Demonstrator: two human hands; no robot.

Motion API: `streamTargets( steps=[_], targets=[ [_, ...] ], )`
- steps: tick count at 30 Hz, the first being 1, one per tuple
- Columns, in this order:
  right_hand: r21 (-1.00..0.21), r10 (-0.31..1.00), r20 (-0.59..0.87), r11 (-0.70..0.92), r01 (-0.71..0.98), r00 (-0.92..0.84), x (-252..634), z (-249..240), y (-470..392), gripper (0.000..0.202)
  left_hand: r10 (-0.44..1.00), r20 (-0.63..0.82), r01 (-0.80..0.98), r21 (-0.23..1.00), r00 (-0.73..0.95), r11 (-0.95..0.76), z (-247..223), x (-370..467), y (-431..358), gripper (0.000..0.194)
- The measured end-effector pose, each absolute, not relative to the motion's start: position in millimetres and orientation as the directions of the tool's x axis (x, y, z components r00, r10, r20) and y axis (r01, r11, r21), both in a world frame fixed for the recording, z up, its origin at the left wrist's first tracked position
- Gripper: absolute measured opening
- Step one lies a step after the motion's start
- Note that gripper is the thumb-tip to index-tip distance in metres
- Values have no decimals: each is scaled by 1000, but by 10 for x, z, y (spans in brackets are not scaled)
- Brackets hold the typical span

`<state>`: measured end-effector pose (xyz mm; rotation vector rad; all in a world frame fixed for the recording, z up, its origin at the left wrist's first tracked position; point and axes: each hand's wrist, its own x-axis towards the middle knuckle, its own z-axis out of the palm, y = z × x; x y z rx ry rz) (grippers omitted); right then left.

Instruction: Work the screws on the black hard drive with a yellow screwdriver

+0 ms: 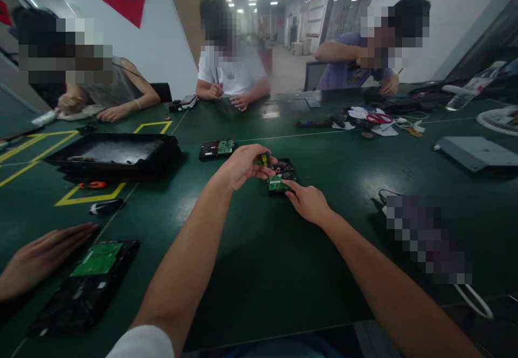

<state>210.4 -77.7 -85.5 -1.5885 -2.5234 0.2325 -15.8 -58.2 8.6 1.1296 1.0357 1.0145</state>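
Note:
A hard drive point(286, 170) with a green circuit board lies on the dark green table in front of me. My left hand point(250, 165) is closed round a small black and yellow tool point(265, 159), held upright over the drive's left side. The tool's lower end is hidden by my fingers. My right hand point(306, 199) touches the drive's lower right edge near the board, its index finger stretched out and the thumb apart below it. Just left of my left hand lies a second hard drive point(217, 149).
A black tray point(117, 153) stands at the left, near a screwdriver handle point(106, 207). Another person's hand point(44, 258) rests beside a large drive point(87, 288) at the lower left. Three people sit opposite. A grey metal box point(477, 152) lies at the right.

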Motion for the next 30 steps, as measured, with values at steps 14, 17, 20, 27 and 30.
streamTargets(
  steps=[14,17,20,27,30],
  targets=[
    [-217,899,39,433,875,-436,2107,-847,-776,49,977,-90,-89,990,195,109,77,-144,-579,27],
    [-213,902,28,426,879,-431,2101,-840,-780,49,974,-92,-82,990,208,111,90,-159,-581,24],
    [-206,905,23,420,884,-424,2096,-840,-781,49,976,-81,-48,995,202,93,82,-186,-573,25],
    [-215,905,35,422,881,-425,2105,-859,-779,48,985,-19,81,997,174,5,41,-194,-566,27],
    [-226,896,46,440,869,-442,2115,-873,-771,48,988,19,98,995,153,-35,24,-174,-551,29]
  ],
)
